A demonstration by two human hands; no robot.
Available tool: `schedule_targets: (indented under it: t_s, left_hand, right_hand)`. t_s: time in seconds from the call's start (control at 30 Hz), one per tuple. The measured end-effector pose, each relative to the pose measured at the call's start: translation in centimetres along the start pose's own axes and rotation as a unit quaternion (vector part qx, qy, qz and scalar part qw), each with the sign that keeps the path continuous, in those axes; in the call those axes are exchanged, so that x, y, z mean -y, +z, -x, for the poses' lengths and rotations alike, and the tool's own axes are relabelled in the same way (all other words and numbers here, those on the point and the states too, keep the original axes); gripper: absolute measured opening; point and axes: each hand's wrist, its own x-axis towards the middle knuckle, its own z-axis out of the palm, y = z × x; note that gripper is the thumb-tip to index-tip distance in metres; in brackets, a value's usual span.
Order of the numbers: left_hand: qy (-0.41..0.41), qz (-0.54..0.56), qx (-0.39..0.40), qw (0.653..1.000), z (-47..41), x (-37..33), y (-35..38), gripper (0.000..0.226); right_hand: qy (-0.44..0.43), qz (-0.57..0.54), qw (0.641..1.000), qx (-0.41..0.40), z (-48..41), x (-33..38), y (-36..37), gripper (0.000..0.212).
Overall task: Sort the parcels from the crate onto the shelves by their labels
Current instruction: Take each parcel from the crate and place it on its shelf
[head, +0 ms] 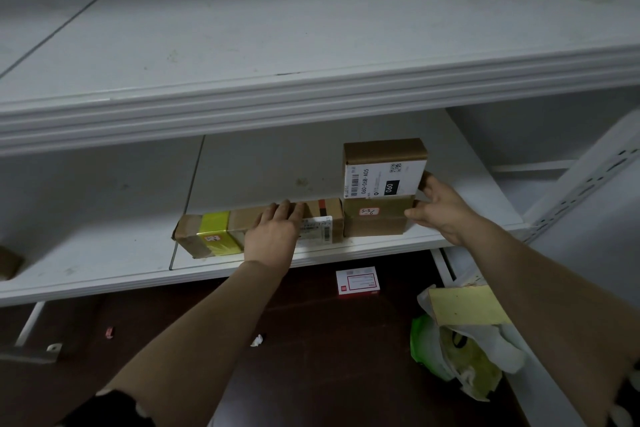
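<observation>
A long brown parcel (322, 215) with yellow tape and a white label lies along the front of the lower shelf (104, 253). My left hand (275, 230) rests flat on top of it, fingers straight. To its right stand two stacked boxes: a brown one with a red-edged tag (375, 220) below, and one with a white "060" label (382, 172) on top. My right hand (440, 208) touches the right sides of both stacked boxes, thumb on the lower one, fingers behind the upper one.
The upper shelf (311, 94) juts out above the parcels. A corner of another brown box (8, 262) shows at the far left. On the dark floor below lie a red-and-white packet (357, 281), a green-and-white bag (460, 354) and a yellow cardboard piece (467, 305).
</observation>
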Motion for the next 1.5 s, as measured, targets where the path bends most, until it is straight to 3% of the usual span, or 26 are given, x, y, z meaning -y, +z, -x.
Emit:
schedule_targets:
  t_s: [0.27, 0.47, 0.63, 0.77, 0.97, 1.17, 1.37, 1.5]
  left_hand:
    - [0.012, -0.003, 0.006, 1.0, 2.6, -1.5, -2.4, 0.063]
    - [0.054, 0.039, 0.048, 0.997, 7.9, -5.2, -8.3, 0.058]
    - [0.156, 0.058, 0.09, 0.982, 12.6, -9.5, -13.3, 0.049]
    - [0.267, 0.055, 0.133, 0.953, 16.2, -13.7, -16.0, 0.054]
    - [0.427, -0.003, 0.141, 0.893, 24.4, -18.2, -18.0, 0.049]
    - [0.568, -0.05, 0.162, 0.806, 37.5, -22.4, -18.3, 0.054]
    - [0.699, -0.05, 0.155, 0.696, 55.5, -24.8, -19.0, 0.054]
    - [0.766, -0.057, 0.153, 0.622, 70.4, -23.7, -18.7, 0.05]
  right_hand:
    - [0.052, 0.045, 0.996, -0.051, 4.1, -0.2, -0.7, 0.093]
    - [0.107, 0.038, 0.99, -0.081, 14.6, 1.3, -1.9, 0.08]
    - [0.109, 0.046, 0.98, -0.163, 24.7, 2.9, -3.4, 0.059]
    - [0.11, 0.056, 0.957, -0.264, 33.4, 2.9, -4.5, 0.041]
    - [0.159, -0.008, 0.882, -0.444, 47.3, -0.1, -2.1, 0.05]
    - [0.212, -0.087, 0.806, -0.545, 63.5, -4.2, 3.4, 0.049]
    - [0.229, -0.175, 0.689, -0.665, 81.4, -9.0, 9.9, 0.046]
    - [0.239, -0.193, 0.591, -0.746, 93.4, -12.1, 17.2, 0.044]
